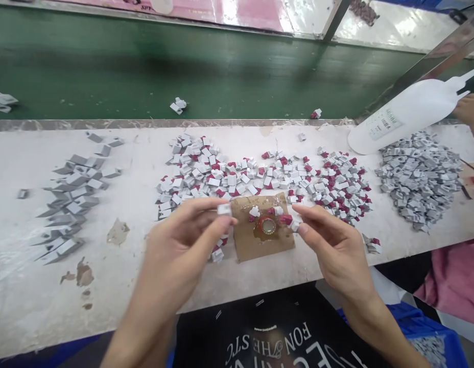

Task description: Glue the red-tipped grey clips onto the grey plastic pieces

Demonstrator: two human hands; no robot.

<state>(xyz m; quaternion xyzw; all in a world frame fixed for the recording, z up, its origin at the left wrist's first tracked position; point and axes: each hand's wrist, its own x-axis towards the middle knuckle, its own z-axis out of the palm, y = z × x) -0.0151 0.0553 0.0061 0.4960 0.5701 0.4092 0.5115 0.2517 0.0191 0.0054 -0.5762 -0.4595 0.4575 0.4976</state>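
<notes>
The left hand (175,243) pinched a pale-grey plastic piece (223,209) near the left edge of a cardboard pad (248,248); apart from it, the right hand (334,245) pinched a maroon-and-grey plastic piece (286,220) by the pad's right edge. A red-rimmed bottle cap (267,226) lay between the 2.

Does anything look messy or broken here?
Yes. The cardboard has a dark, wet-looking stain around the red-rimmed cap, like a spill. On the left, the table has brown patches where its top looks worn. A few small pieces lie on the green strip, away from the rest.
</notes>
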